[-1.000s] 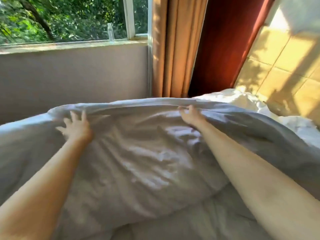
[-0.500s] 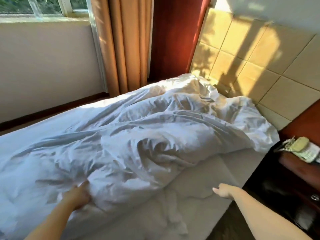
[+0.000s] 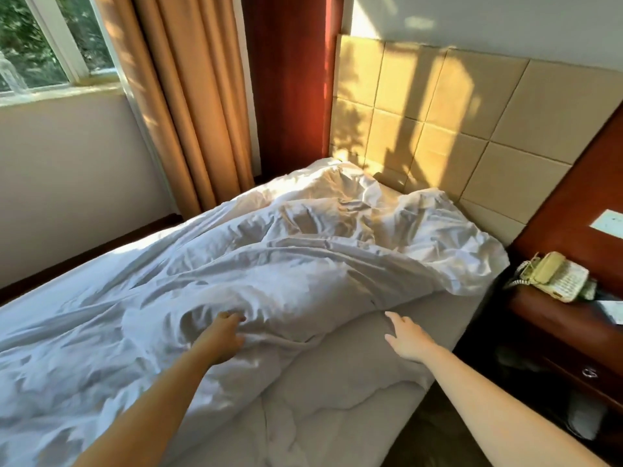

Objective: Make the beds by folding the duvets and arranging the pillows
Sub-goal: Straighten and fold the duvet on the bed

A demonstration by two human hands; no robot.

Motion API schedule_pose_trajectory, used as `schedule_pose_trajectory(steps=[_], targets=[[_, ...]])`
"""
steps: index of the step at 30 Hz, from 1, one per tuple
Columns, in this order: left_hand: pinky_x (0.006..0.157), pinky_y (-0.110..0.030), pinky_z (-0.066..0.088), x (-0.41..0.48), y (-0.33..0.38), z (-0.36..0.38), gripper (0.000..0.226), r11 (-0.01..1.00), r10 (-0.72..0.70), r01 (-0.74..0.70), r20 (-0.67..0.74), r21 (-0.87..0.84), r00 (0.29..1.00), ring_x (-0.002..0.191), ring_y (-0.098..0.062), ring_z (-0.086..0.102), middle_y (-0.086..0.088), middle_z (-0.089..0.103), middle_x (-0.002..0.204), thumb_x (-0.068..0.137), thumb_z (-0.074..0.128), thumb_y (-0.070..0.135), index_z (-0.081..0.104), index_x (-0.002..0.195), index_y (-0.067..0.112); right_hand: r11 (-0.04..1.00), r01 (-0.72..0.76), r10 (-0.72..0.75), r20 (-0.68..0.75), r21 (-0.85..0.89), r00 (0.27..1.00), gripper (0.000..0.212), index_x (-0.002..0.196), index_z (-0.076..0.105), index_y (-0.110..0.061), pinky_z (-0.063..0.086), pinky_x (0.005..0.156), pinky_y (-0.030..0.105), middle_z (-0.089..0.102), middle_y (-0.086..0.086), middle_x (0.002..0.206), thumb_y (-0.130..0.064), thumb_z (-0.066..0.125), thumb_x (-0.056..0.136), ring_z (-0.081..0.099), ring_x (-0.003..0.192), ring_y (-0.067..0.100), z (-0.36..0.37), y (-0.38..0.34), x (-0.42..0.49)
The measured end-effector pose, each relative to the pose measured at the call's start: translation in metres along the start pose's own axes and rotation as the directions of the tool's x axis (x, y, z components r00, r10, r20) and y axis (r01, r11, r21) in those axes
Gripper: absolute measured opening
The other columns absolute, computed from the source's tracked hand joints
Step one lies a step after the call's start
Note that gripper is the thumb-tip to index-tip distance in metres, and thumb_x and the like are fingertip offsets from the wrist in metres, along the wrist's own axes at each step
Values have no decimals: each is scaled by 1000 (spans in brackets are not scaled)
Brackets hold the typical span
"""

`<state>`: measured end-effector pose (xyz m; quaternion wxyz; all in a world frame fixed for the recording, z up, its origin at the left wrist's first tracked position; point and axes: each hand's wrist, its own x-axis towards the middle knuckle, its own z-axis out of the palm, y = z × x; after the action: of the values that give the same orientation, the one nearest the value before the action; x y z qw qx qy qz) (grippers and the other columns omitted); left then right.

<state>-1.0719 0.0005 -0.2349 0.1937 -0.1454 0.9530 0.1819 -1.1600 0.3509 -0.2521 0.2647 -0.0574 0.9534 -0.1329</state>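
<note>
No longer lifted, the duvet (image 3: 303, 264) lies crumpled across the mattress (image 3: 337, 382), heaped toward the headboard (image 3: 438, 129). Our left hand (image 3: 226, 335) clutches a fold by the bed's near edge; our right hand (image 3: 408, 342), fingers straight and empty, comes in beside it. We judge folding restarts here.

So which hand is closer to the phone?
Right. The right hand is open over the bed edge nearest the phone; the left hand grips the duvet, farther from it.
</note>
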Motion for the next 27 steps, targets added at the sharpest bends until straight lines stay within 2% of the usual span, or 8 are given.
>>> schedule_pose_trajectory(steps=[5, 9, 12, 20, 23, 27], targets=[[103, -33, 37, 22, 60, 10, 42, 987, 159, -158, -19, 24, 987, 124, -26, 46, -7, 28, 146, 97, 44, 23, 41, 139, 20, 999, -48, 48, -127, 2, 991, 56, 149, 13, -30, 43, 97, 38, 30, 7, 147, -29, 39, 100, 39, 129, 28, -12, 52, -17], [103, -35, 38, 24, 108, 35, 42, 979, 201, -201, 30, 27, 979, 122, -27, 47, -9, 29, 145, 96, 46, 21, 42, 138, 18, 997, -80, 80, -146, 10, 986, 58, 150, 13, -29, 45, 95, 38, 30, 8, 147, -29, 41, 99, 41, 127, 28, -21, 97, -26], [106, -34, 36, 29, 148, 42, 49, 967, 237, -242, 69, 75, 969, 126, -27, 45, -9, 28, 146, 95, 47, 22, 35, 142, 18, 995, -93, 95, -166, 21, 982, 60, 150, 12, -28, 44, 97, 38, 30, 8, 147, -29, 42, 99, 40, 128, 27, -36, 135, -20], [100, -38, 39, 100, 274, 22, 61, 994, 102, -98, -120, 39, 987, 127, -31, 43, -13, 29, 146, 94, 49, 20, 20, 148, 19, 994, -98, 91, -145, -48, 985, 61, 150, 11, -27, 38, 104, 41, 26, 10, 150, -28, 43, 98, 34, 134, 31, -122, 256, 61], [99, -40, 40, 127, 341, 32, 63, 997, 73, -72, -118, 9, 990, 127, -34, 42, -16, 26, 147, 94, 50, 19, 18, 149, 19, 991, -66, 52, -118, -117, 992, 61, 150, 10, -28, 39, 103, 42, 25, 9, 150, -27, 42, 99, 35, 133, 31, -157, 301, 88], [99, -42, 43, 152, 414, 58, 69, 993, 110, -113, -107, -25, 988, 126, -32, 42, -11, 18, 149, 91, 53, 18, 15, 148, 25, 972, -47, 31, -75, -231, 997, 67, 150, 4, -29, 39, 103, 41, 25, 9, 150, -29, 46, 97, 35, 132, 32, -185, 342, 131]])
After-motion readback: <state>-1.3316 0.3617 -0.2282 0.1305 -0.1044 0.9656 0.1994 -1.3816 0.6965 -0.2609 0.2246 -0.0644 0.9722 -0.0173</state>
